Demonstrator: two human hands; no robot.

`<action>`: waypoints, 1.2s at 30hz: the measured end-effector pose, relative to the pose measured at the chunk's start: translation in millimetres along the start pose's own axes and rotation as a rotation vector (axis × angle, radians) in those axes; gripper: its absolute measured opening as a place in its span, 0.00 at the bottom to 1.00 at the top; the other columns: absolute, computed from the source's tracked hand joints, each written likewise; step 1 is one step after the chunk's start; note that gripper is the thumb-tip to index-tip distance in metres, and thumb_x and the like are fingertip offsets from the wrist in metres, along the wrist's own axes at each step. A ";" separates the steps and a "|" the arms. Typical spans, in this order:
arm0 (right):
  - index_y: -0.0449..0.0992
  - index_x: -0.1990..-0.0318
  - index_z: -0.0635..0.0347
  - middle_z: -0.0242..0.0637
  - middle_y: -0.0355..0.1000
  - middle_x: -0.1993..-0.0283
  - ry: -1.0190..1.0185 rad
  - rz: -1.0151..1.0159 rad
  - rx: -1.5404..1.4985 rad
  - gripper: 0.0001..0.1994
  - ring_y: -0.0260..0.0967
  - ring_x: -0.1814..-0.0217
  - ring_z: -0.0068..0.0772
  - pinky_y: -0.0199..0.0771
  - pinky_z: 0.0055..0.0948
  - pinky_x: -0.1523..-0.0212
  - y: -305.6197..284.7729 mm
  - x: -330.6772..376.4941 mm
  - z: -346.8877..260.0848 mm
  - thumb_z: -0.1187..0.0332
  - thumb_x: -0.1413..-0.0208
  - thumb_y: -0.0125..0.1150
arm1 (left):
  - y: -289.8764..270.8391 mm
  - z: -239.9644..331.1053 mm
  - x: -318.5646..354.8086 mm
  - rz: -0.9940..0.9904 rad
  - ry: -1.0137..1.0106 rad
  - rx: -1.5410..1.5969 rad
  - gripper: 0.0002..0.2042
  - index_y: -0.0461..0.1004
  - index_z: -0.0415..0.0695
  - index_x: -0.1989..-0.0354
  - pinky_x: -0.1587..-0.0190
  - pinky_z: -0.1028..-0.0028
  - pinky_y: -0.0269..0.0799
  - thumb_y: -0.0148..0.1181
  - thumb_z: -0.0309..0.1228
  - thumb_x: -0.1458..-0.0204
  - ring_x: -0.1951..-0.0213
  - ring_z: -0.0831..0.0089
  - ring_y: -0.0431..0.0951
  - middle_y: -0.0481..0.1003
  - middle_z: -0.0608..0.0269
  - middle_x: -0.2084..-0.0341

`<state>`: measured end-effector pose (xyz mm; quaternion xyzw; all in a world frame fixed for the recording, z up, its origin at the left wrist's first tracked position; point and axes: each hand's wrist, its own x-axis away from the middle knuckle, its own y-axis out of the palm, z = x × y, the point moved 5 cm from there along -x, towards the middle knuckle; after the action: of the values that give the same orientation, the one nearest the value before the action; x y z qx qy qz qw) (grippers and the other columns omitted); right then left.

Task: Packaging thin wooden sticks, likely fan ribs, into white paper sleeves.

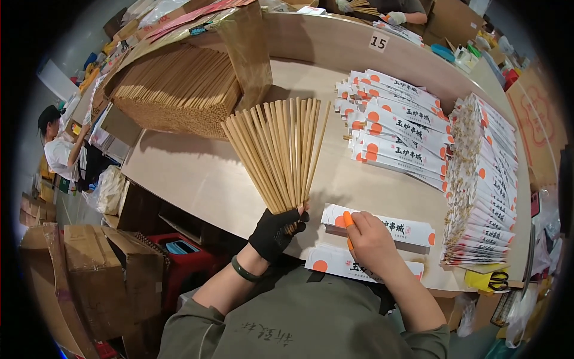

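My left hand (277, 234), in a black fingerless glove, is closed round the lower ends of a bundle of wooden chopsticks (281, 155), which fans out away from me above the table. My right hand (372, 242) wears orange finger covers and lies curled over a stack of white paper chopstick sleeves (412, 232) with orange dots. Its fingers pinch at the sleeve stack's left part; the exact grip is partly hidden. Nearer my body, a second stack of sleeves (335, 261) lies along the table edge, partly under my right wrist.
A cardboard box (254, 54) packed with chopsticks (173, 90) stands at the back left. Filled sleeves (397, 128) lie piled at the back right, beside a long stack (478, 197). Black scissors (498, 280) rest at the right edge. Other people work beyond the partition and far left.
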<state>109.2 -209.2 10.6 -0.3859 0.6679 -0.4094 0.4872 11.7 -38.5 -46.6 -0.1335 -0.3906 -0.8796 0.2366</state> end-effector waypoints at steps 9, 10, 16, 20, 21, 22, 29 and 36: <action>0.72 0.61 0.72 0.44 0.68 0.64 0.013 -0.060 -0.026 0.15 0.68 0.61 0.43 0.72 0.35 0.61 4.9 13.8 3.2 0.79 0.61 0.60 | -7.2 1.8 -3.4 0.171 0.094 -0.164 0.14 0.73 0.38 0.59 0.71 0.76 0.68 0.66 0.29 0.53 0.72 0.74 0.74 0.75 0.62 0.72; 0.72 0.61 0.72 0.44 0.68 0.64 0.021 -0.061 -0.052 0.16 0.68 0.61 0.43 0.72 0.35 0.61 3.9 13.3 4.2 0.79 0.62 0.60 | -9.5 3.1 -3.9 0.192 0.135 -0.226 0.13 0.74 0.38 0.61 0.72 0.76 0.67 0.66 0.29 0.53 0.74 0.75 0.74 0.75 0.62 0.74; 0.73 0.60 0.72 0.44 0.68 0.63 0.064 0.005 -0.168 0.17 0.68 0.61 0.43 0.73 0.34 0.58 -10.2 10.1 4.4 0.81 0.63 0.59 | -33.0 3.2 -5.8 0.267 0.142 -0.459 0.10 0.74 0.36 0.65 0.72 0.77 0.66 0.64 0.25 0.55 0.76 0.74 0.72 0.73 0.61 0.77; 0.73 0.59 0.72 0.44 0.68 0.62 0.053 -0.042 -0.123 0.16 0.68 0.60 0.43 0.74 0.33 0.57 -1.0 15.3 7.3 0.80 0.60 0.59 | -41.2 11.3 -4.5 0.318 0.206 -0.537 0.09 0.74 0.35 0.66 0.73 0.77 0.66 0.61 0.25 0.57 0.77 0.74 0.72 0.74 0.60 0.78; 0.73 0.60 0.72 0.44 0.68 0.62 0.056 -0.025 -0.123 0.15 0.68 0.59 0.43 0.74 0.33 0.58 -1.1 15.4 9.1 0.80 0.60 0.60 | -40.8 13.9 -3.5 0.348 0.224 -0.550 0.08 0.75 0.36 0.68 0.75 0.78 0.65 0.61 0.25 0.57 0.77 0.75 0.73 0.75 0.60 0.77; 0.73 0.60 0.72 0.44 0.68 0.62 0.057 -0.006 -0.120 0.15 0.69 0.59 0.42 0.74 0.32 0.58 -1.0 16.4 9.4 0.79 0.59 0.61 | -37.7 16.2 -1.2 0.343 0.220 -0.552 0.08 0.75 0.36 0.68 0.75 0.78 0.65 0.61 0.25 0.57 0.77 0.75 0.73 0.75 0.60 0.77; 0.76 0.63 0.68 0.41 0.71 0.64 0.176 0.141 -0.183 0.11 0.71 0.60 0.41 0.75 0.32 0.59 -3.4 20.3 14.9 0.76 0.58 0.63 | -51.5 39.0 11.8 0.426 0.461 -0.986 0.08 0.77 0.37 0.68 0.66 0.73 0.73 0.64 0.25 0.57 0.70 0.73 0.78 0.79 0.61 0.74; 0.78 0.64 0.63 0.39 0.71 0.69 0.509 0.040 -0.599 0.07 0.69 0.67 0.37 0.69 0.29 0.65 -1.0 16.8 45.2 0.72 0.51 0.64 | -56.1 51.0 20.9 0.435 0.496 -1.094 0.07 0.77 0.37 0.69 0.66 0.72 0.72 0.64 0.24 0.57 0.70 0.72 0.79 0.78 0.61 0.75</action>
<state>149.2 -232.7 -2.7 -0.3841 0.8646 -0.2696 0.1797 -32.8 25.9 -39.1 -0.1036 0.2172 -0.8885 0.3906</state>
